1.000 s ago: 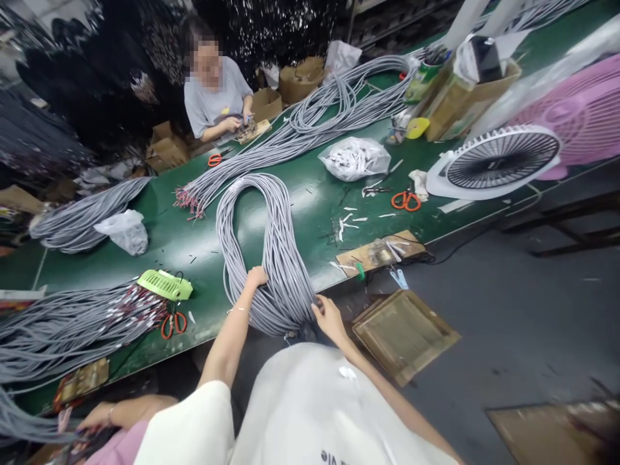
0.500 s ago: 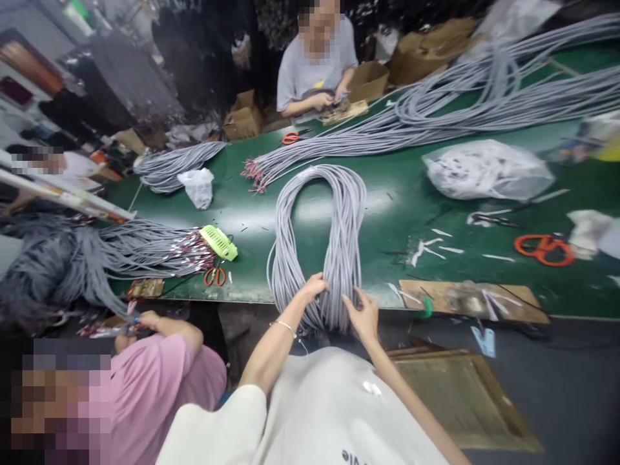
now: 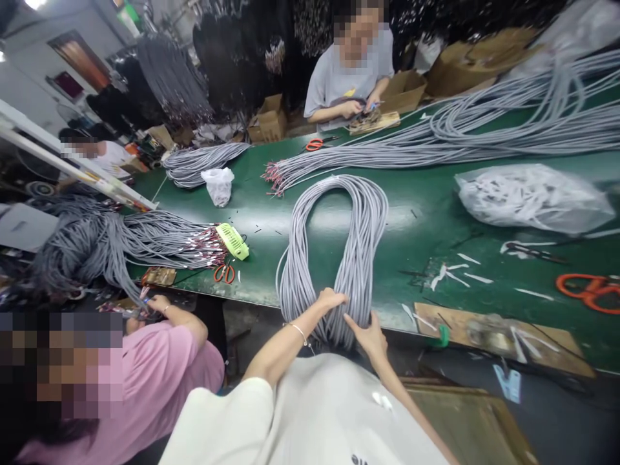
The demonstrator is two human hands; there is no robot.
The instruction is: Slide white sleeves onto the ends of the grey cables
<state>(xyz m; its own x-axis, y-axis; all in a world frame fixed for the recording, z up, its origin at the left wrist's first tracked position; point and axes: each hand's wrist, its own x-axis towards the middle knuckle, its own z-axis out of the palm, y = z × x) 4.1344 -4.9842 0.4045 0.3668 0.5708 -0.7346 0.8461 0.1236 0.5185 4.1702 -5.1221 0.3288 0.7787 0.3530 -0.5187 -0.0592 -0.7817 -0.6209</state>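
A thick bundle of grey cables (image 3: pixel 361 226) lies in an arch on the green table, its near ends hanging over the front edge. My left hand (image 3: pixel 332 299) reaches across the left leg of the arch, its fingers closed on the inner side of the right leg. On the outer side of that leg, my right hand (image 3: pixel 371 334) grips it, thumb on top and the other fingers partly hidden at the side. A bracelet circles my left wrist.
More grey cables (image 3: pixel 387 152) stretch along the table's far side. Right of me are a plastic bag (image 3: pixel 533 197), orange-handled scissors (image 3: pixel 593 290) and a wooden board (image 3: pixel 504 332). A green fan (image 3: pixel 233 241) and cable pile lie left. Co-workers sit left and opposite.
My view has shifted, so the scene sits further right and lower on the left. My left hand has moved slightly rightward over the cable bundle; my right hand keeps its grip.
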